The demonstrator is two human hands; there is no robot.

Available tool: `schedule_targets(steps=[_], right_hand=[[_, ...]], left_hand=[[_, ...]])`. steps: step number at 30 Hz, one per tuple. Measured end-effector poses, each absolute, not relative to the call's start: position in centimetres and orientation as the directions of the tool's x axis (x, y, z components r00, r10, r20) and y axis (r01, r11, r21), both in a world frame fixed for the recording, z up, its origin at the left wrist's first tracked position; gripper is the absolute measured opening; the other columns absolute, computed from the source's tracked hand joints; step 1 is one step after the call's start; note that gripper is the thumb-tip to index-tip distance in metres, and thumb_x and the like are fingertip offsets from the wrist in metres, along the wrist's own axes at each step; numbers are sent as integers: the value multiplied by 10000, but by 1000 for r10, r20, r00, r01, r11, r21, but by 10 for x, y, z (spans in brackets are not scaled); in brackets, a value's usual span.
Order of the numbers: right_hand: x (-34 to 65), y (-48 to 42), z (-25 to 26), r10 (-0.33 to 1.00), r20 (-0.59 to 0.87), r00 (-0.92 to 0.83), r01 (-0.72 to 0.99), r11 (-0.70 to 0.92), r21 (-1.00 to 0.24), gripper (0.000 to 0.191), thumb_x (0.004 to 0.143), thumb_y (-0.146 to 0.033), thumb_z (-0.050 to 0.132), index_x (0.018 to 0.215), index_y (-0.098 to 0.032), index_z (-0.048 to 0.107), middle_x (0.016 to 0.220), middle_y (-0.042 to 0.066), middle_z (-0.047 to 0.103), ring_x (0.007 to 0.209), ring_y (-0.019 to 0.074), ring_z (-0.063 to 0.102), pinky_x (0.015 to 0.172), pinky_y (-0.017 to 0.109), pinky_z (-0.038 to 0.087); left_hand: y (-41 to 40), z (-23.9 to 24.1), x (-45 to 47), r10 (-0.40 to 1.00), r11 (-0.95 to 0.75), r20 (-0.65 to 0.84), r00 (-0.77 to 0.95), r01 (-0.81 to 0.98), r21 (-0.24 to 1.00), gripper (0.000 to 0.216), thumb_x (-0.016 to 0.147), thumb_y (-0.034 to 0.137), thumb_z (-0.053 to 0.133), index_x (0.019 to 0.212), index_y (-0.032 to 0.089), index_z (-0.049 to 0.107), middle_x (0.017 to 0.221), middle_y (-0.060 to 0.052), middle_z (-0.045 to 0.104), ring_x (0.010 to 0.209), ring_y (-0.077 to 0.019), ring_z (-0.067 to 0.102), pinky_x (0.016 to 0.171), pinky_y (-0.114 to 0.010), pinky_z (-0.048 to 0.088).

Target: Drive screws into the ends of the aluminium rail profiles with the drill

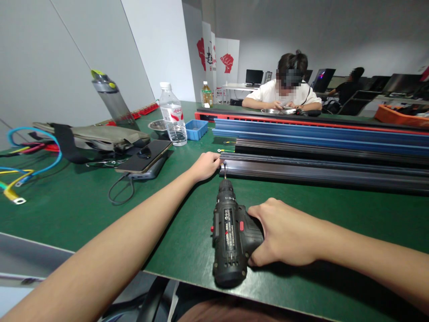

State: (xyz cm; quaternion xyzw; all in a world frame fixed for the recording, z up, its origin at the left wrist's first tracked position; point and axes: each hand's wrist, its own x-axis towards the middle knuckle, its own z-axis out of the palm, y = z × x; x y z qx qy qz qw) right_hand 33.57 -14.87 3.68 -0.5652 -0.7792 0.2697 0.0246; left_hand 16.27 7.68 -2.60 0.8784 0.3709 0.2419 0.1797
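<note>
My right hand (284, 232) is closed round the grip of a black cordless drill (229, 230) lying level over the green table (83, 210). The drill's bit points at the near end of a long dark metal rail (318, 172). My left hand (208, 164) reaches forward, fingers curled against that rail's end, right beside the bit tip. Whether a screw sits between the fingers is too small to tell. More rails, black, blue and red (301, 129), lie stacked behind it.
A phone on a power bank (145, 158), a water bottle (172, 116), a small blue tray (196, 129), a grey bag (97, 136) and coloured cables (20, 174) lie at the left. Another person (284, 89) sits across the table.
</note>
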Motion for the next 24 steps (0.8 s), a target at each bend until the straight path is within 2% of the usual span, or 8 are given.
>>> schedule_targets(steps=[24], right_hand=[[335,-147,37,894,-277,-353,867,201,-456,333,589,-464,753,710,-203,586,581,-43,551,473,92,394,428,229,300]], left_hand=[[77,-25,163,738,-662,294,607,569,488,337,853,330,390,586,159,506,575,5,500,577,-120,423,574,-239,289]])
